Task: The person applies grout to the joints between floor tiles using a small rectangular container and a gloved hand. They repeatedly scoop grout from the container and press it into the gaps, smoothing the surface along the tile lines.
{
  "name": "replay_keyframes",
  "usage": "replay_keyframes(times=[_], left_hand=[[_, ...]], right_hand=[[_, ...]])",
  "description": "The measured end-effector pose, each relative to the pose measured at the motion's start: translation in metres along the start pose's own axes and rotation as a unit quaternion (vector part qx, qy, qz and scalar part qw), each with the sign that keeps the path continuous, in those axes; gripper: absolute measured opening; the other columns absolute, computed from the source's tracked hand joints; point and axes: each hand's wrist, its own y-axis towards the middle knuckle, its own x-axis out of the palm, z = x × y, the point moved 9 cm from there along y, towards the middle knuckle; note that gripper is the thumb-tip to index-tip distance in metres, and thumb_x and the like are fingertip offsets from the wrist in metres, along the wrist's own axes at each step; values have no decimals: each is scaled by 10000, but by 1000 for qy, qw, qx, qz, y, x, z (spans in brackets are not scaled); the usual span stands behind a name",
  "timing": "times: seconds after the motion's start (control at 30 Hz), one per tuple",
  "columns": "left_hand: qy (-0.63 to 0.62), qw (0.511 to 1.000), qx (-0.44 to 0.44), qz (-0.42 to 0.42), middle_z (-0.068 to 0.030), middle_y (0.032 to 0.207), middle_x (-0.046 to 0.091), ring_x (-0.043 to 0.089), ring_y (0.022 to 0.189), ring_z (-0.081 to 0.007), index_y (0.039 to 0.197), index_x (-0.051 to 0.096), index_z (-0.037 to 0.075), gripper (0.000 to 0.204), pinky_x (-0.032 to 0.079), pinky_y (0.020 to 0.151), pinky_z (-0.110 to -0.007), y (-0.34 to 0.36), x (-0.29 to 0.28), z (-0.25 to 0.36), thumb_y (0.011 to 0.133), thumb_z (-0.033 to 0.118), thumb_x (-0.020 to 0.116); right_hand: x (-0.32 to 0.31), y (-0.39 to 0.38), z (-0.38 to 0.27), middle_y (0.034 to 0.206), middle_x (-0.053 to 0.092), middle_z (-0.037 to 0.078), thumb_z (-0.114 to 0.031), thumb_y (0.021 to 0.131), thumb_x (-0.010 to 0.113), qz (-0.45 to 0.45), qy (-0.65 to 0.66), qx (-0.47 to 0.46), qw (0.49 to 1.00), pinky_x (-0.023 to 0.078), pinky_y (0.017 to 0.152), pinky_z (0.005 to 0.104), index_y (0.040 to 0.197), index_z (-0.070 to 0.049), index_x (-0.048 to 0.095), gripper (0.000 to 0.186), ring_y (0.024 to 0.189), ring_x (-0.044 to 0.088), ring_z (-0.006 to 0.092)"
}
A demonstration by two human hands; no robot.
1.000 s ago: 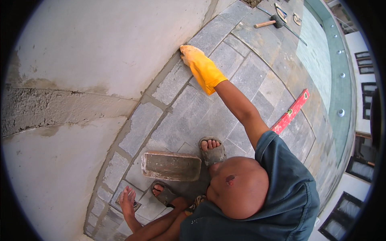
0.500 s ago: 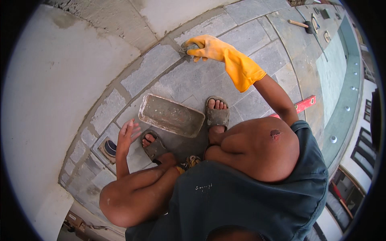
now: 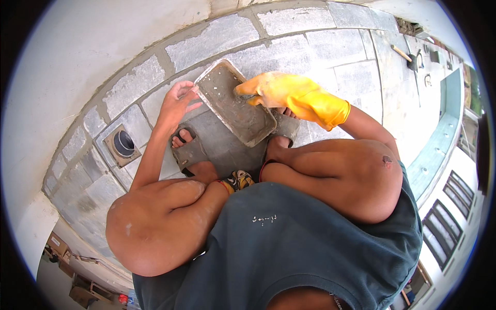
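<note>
A rectangular tray [image 3: 252, 141] with mortar-smeared walls and wet grey mix inside lies at a slant between and beyond my feet. My bare left hand [image 3: 178, 106] is at its far left corner, thumb and fingers closed on the rim. Over the tray's inside is my right hand [image 3: 268, 89] in a yellow rubber glove. Its fingers curl down toward the mix, and a small dark grey bit shows between them. What they hold is mostly hidden by the glove.
Grey stone paving [image 3: 212, 41] with mortar joints curves along a pale wall [image 3: 93, 62]. A square drain opening [image 3: 123, 144] lies left of my left sandal [image 3: 190, 152]. A mallet [image 3: 411, 61] lies at the far right, near a pale green channel [image 3: 439, 155].
My gloved right hand has come back from the far paving joint to the tray. My left hand has reached the rim, and the tray is turned more steeply. The view has shifted.
</note>
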Motion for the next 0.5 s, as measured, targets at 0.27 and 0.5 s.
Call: replay_keyframes(times=[0.27,0.5], left_hand=[[38,997,61,34,-141,998,640,657,919,-176,1073,589,-71,241,608,815,-305,28,31,25,943,128,628],[48,997,49,37,-138,982,657,665,897,-170,1067,608,-77,235,612,790,-298,34,45,34,938,119,630]], right_hand=[[16,-13,-18,1071,640,84,-199,862,595,20,-212,-46,976,502,802,325,1076,-42,610,266,909,639,248],[15,-35,-14,1041,640,80,-181,851,591,54,-189,-55,979,500,794,328,1032,-43,613,229,919,629,250]])
